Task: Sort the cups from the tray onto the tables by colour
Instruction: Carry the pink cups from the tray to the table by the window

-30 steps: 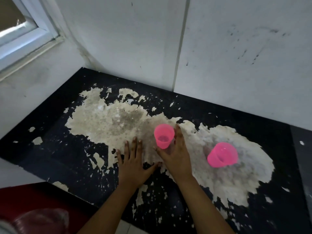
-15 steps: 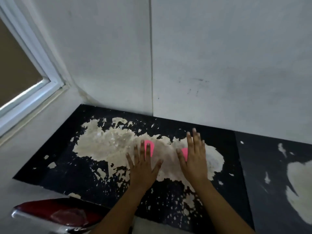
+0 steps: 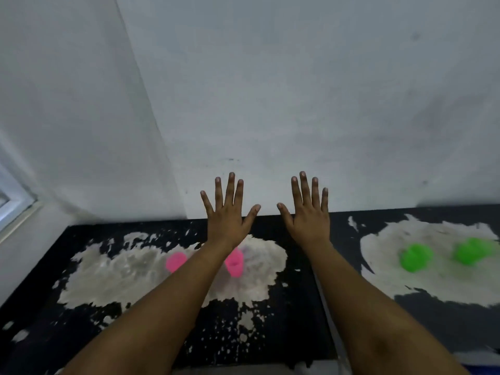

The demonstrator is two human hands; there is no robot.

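- The person is holding both arms stretched forward above the tables, with the palms facing down.
- The left hand (image 3: 226, 215) is spreading its fingers wide and is gripping nothing; it is hanging in the air over the far edge of the left table (image 3: 38, 299).
- The right hand (image 3: 308, 212) is also lying open with the fingers apart, and it is holding nothing.
- Two pink cups are standing on the left table, on the worn pale patch of its black top.
- The left pink cup (image 3: 175, 261) is showing just beside the left forearm, on its left side.
- The right pink cup (image 3: 234, 262) is partly hiding behind the same forearm, on its right side; the two cups are near each other but apart.
- Two green cups are sitting on the right table (image 3: 433, 328), also on a pale worn patch.
- The nearer green cup (image 3: 415, 257) and the farther-right green cup (image 3: 471, 251) are standing close together, well apart from the pink ones.
- The cups are looking blurred, so I cannot tell if they are upright or tilted.
- A grey wall (image 3: 297, 90) is rising behind the tables, and a window frame (image 3: 10, 201) is showing at the left.
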